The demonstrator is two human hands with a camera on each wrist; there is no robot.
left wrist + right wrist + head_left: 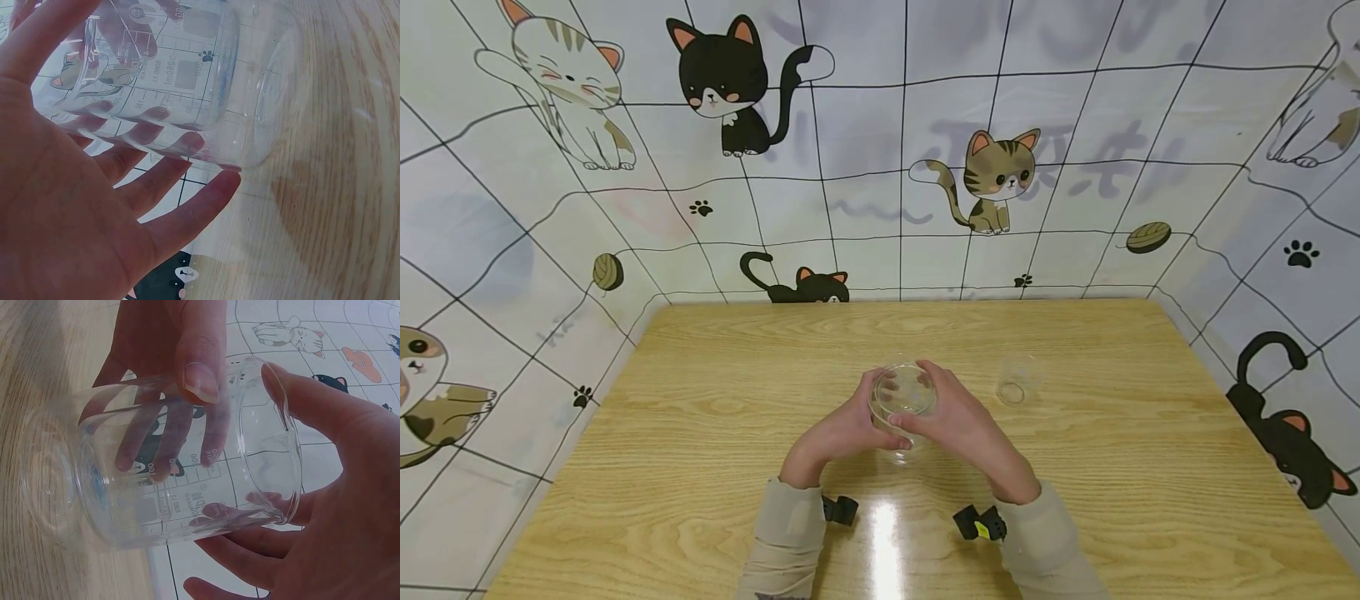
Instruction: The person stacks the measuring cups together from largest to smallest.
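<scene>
A clear glass beaker (904, 392) with white printed graduations is between my hands above the table. My left hand (848, 427) grips its left side, thumb on the near wall and fingers spread along the far wall. My right hand (953, 417) holds the other side near the rim, its thumb at the lip in the right wrist view. A second round glass base (47, 478) shows beyond the beaker's bottom (94, 487), apparently a larger beaker around it; the clear walls overlap, making this hard to tell. The beaker looks tilted in both wrist views.
Another small clear glass vessel (1013, 390) stands on the wooden table (715, 400), right of my hands. Cat-patterned sheeting (865, 200) borders the table at the back and both sides. A bright reflection lies on the near tabletop.
</scene>
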